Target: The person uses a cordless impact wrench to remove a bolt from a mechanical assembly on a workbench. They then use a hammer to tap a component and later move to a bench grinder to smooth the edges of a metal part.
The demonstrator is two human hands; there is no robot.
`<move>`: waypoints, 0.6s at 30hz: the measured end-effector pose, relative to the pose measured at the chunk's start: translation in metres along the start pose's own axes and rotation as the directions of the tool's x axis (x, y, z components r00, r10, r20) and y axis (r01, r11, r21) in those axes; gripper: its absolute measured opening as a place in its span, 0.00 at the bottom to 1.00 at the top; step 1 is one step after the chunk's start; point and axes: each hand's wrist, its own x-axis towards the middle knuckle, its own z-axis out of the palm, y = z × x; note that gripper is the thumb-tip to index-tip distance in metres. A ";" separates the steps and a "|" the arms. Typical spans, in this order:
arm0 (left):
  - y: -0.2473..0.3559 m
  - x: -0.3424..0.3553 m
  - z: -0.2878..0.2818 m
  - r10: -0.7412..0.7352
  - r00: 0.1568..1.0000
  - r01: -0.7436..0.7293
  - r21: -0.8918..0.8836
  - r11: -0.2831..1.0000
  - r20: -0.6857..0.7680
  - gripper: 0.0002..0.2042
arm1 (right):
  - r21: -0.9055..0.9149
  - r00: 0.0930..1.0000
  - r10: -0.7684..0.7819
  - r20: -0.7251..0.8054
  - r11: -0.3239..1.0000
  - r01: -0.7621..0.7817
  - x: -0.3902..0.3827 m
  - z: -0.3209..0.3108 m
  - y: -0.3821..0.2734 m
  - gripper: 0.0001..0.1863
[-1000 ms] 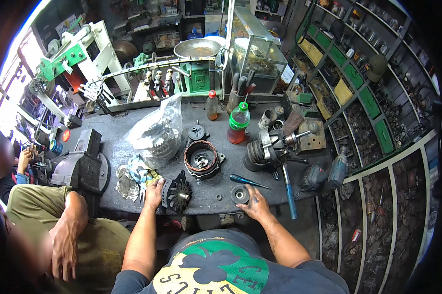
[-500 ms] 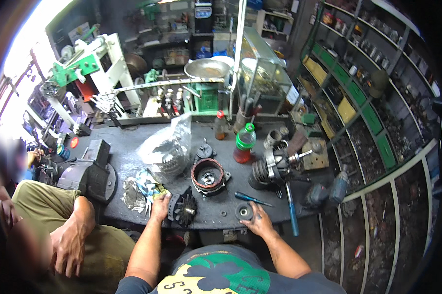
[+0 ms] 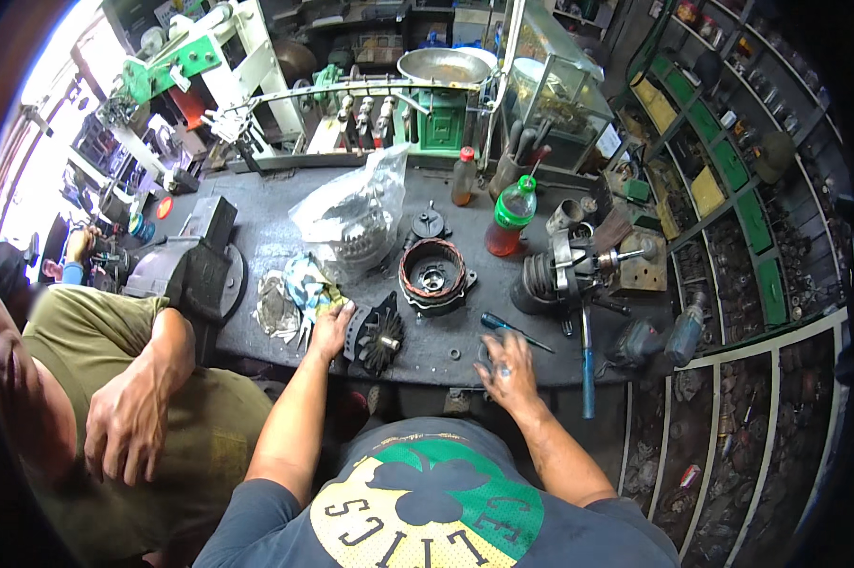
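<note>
My left hand (image 3: pixel 330 329) is closed at the edge of a blue, white and yellow patterned rag (image 3: pixel 313 287), next to a black finned alternator rotor (image 3: pixel 383 343). A curved dark plate with holes lies between that hand and the fins. My right hand (image 3: pixel 510 371) bends its fingers around a dark round pulley (image 3: pixel 484 354) near the bench front; the hand hides most of it. Just beyond lies a blue-handled screwdriver (image 3: pixel 514 330). A stator housing with copper windings (image 3: pixel 432 275) sits in the middle, with a small ring (image 3: pixel 455 354) nearer me.
A bench vise (image 3: pixel 185 260) stands left, beside a seated person in olive. Clear plastic bag (image 3: pixel 346 218) with metal parts lies behind the rag. Red-liquid bottle (image 3: pixel 510 222), another alternator (image 3: pixel 559 275), blue-handled wrench (image 3: pixel 588 369) and power drill (image 3: pixel 684 331) occupy the right side.
The view has shifted, so the bench sits higher and further right. My right hand now covers more of the pulley, which showed its face before. My left hand stays by the rag.
</note>
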 end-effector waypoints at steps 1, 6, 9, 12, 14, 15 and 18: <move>-0.004 0.000 -0.001 -0.007 1.000 0.008 0.002 1.000 -0.011 0.35 | 0.018 0.997 -0.075 -0.008 0.997 0.075 0.005 0.006 -0.005 0.29; 0.015 -0.002 -0.005 -0.002 0.999 0.001 0.016 1.000 0.053 0.35 | -0.150 0.944 -0.091 0.318 0.978 0.145 0.037 0.045 -0.021 0.13; 0.014 0.001 -0.001 -0.011 0.999 0.011 0.008 1.000 0.041 0.35 | -0.294 0.927 -0.073 0.368 0.937 0.191 0.047 0.070 -0.021 0.12; 0.015 -0.001 -0.001 -0.013 0.998 0.016 -0.057 0.998 0.055 0.33 | -0.275 0.921 -0.066 0.385 0.944 0.183 0.049 0.079 -0.017 0.13; 0.028 -0.003 -0.001 0.040 0.998 -0.040 0.001 0.999 0.039 0.30 | -0.279 0.924 -0.074 0.375 0.942 0.189 0.043 0.084 -0.011 0.13; 0.035 -0.009 0.001 0.071 0.997 -0.071 0.006 0.997 0.023 0.29 | -0.279 0.924 -0.076 0.374 0.941 0.190 0.043 0.083 -0.007 0.13; 0.042 -0.014 0.002 0.013 1.000 -0.012 0.042 0.999 -0.005 0.30 | 0.105 0.993 0.016 0.114 0.994 -0.028 0.059 0.082 0.023 0.15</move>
